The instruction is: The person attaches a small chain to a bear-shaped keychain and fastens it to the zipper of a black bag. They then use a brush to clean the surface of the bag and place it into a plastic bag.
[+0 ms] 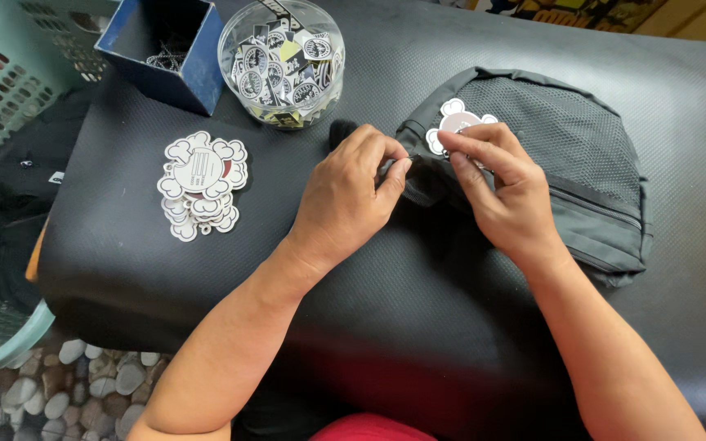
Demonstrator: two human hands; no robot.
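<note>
The left hand (351, 189) pinches a fold of dark bag (549, 163); the right hand (496, 175), touching beside it, pinches a white cloud-shaped tag (453, 122). Left of the left hand, a tag stack (200, 184) lies on the black worktop (418, 327).

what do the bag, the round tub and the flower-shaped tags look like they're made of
Bag: dark woven fabric, matte, with a mesh panel showing fine holes. Round tub: clear, glossy plastic, since its contents show through. Flower-shaped tags: probably printed card, flat and thin in a stack; plastic-coated cannot be ruled out.
</note>
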